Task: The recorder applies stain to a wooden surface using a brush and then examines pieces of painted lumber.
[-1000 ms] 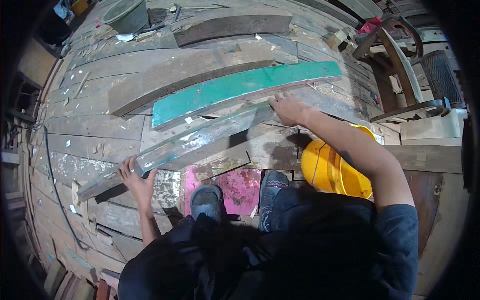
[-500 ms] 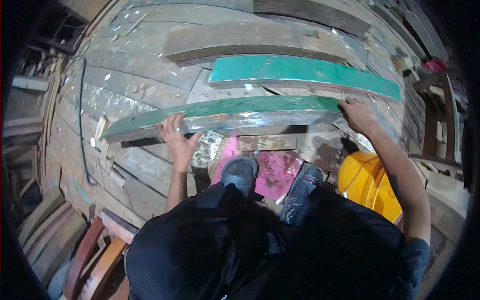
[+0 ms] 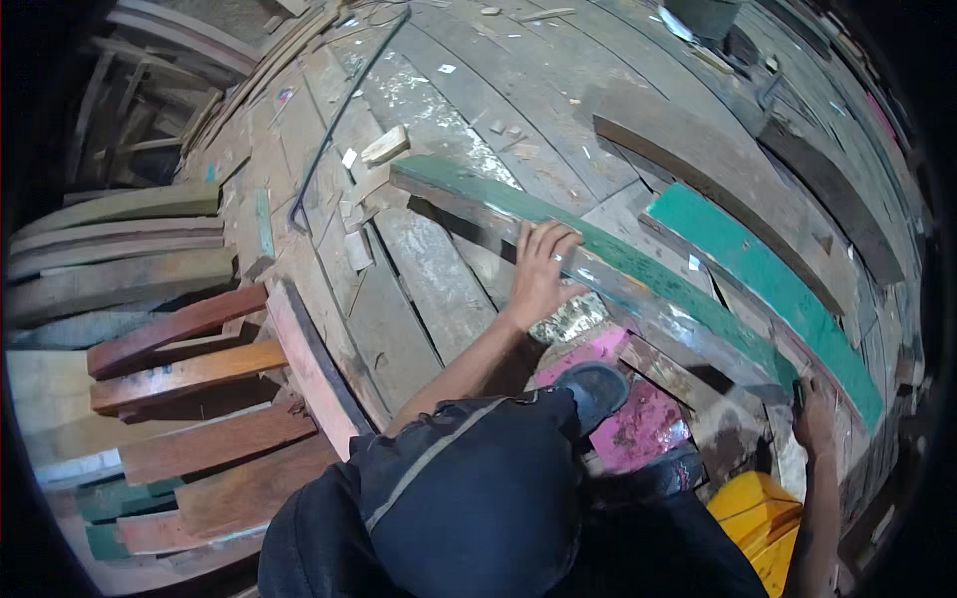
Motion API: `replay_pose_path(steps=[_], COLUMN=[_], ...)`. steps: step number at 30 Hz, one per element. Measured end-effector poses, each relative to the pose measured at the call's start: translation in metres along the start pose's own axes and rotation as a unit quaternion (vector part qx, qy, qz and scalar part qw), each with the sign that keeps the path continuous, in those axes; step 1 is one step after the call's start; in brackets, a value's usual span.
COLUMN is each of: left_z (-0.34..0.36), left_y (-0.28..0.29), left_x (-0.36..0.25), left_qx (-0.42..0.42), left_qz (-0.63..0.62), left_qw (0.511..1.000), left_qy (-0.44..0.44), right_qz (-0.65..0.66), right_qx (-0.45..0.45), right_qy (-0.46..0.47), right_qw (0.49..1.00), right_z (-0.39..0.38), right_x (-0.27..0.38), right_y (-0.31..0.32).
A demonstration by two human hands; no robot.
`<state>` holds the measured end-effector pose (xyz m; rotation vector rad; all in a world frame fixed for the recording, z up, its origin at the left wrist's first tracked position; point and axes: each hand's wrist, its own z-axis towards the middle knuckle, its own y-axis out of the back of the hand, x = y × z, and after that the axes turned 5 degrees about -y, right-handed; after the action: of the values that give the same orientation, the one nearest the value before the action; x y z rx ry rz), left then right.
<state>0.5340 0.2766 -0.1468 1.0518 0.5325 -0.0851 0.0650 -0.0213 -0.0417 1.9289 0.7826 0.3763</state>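
A person lifts a long green-edged plank [image 3: 598,264] off the plank floor [image 3: 439,289], left hand [image 3: 539,273] spread flat over its upper face and right hand [image 3: 817,419] closed around its far end. The plank appears raised but not yet set anywhere; a second green plank [image 3: 768,279] lies just beyond, and stacked boards [image 3: 179,379] wait to the left.

A floor [image 3: 439,269] of worn grey planks, flecked with pale paint, carries everything. On it lie a dark brown board [image 3: 718,164], a teal board [image 3: 768,279] just beside it, a pink board [image 3: 628,419], small wood offcuts [image 3: 384,148] and a black cable [image 3: 334,120]. At the left edge, red, orange and brown planks [image 3: 179,389] lie stacked
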Motion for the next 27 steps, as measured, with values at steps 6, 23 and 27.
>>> replay_pose_path(steps=[6,23,27], left_z=[-0.01,0.06,0.059], left_y=[0.001,-0.003,0.0], left_x=[0.002,0.01,0.02], left_qx=[-0.004,0.005,0.015], left_qz=[0.001,-0.023,-0.027], left_qw=[1.0,0.999,0.999], left_qy=[0.012,-0.034,-0.029], right_qz=[0.06,-0.002,0.034], right_qx=[0.053,-0.016,-0.015], right_qy=[-0.009,-0.032,0.004], right_qw=[0.997,0.999,0.999], right_z=[0.007,0.028,0.022], right_x=[-0.005,0.015,0.038], right_y=[-0.004,0.02,0.025])
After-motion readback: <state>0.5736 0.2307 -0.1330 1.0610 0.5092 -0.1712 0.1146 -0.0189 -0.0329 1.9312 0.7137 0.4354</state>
